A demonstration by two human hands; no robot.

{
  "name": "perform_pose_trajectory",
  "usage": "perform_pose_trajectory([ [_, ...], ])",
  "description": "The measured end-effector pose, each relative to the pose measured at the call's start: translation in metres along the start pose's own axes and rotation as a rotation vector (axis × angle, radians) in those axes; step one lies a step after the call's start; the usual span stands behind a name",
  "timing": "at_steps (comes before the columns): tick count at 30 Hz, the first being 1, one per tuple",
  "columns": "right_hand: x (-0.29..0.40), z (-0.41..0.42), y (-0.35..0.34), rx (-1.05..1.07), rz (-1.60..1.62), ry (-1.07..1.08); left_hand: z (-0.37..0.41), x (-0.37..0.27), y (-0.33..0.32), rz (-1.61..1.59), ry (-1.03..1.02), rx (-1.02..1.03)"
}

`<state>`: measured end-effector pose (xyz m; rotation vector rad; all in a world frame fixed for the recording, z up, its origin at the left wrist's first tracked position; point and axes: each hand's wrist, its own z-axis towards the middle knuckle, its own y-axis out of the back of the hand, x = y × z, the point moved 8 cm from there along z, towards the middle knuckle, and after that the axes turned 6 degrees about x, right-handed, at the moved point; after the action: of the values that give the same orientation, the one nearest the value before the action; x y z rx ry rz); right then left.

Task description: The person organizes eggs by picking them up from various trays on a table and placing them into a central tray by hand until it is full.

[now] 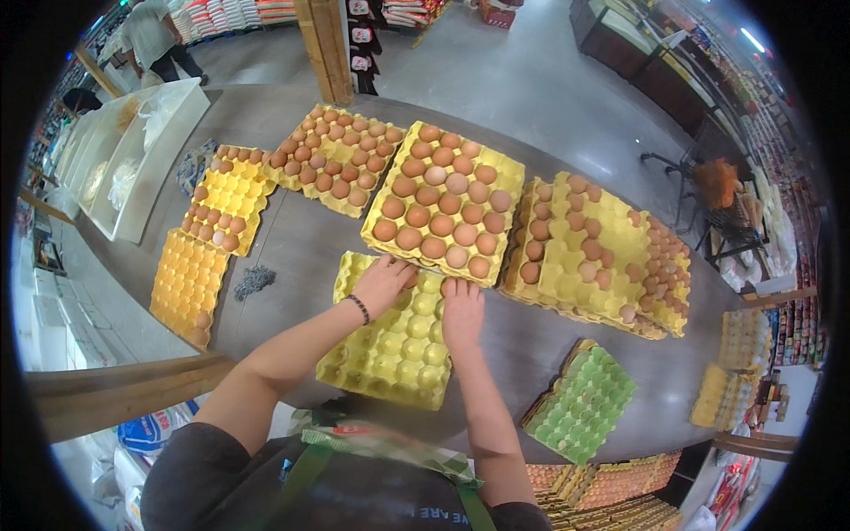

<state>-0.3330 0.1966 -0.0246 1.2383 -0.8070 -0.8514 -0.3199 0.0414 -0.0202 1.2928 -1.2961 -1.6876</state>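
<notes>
Before me on the grey table lies a yellow-green pulp egg tray (405, 365), most of its cups bare. Over its far part, my left hand (382, 292), with a dark beaded bracelet on the wrist, has its fingers curled around a brown egg (411, 279). My right hand (463, 308) reaches to the tray's far right corner with fingers bent down. A sliver of brown egg shows beside it, but its grip is hidden. Just beyond both hands stands a stack of yellow trays (505, 166), its top tray largely filled with brown eggs (428, 196).
Partly filled egg trays stand at the far left (342, 151), left (232, 182) and right (564, 245). Green trays (584, 405) are stacked near right. Grey fluff (254, 283) lies left. A wooden post (325, 53) rises at the far edge; a person (149, 40) stands beyond.
</notes>
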Motion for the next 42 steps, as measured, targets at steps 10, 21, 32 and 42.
perform_pose_trajectory([
  [10, -0.022, -0.01, 0.031, 0.033, 0.608, -0.003, -0.002, 0.01, 0.013, -0.215, -0.138, -0.127],
  [21, -0.145, 0.181, 0.079, -0.288, 0.757, -0.306, 0.076, -0.013, 0.116, -0.632, -0.01, -0.421],
  [32, -0.149, 0.178, 0.019, -0.235, 0.537, -0.268, 0.282, 0.03, 0.107, -0.224, -0.02, -0.372],
  [42, -0.131, 0.1, 0.024, -0.242, 0.59, -0.245, 0.326, 0.032, 0.042, -0.032, 0.025, -0.117],
])
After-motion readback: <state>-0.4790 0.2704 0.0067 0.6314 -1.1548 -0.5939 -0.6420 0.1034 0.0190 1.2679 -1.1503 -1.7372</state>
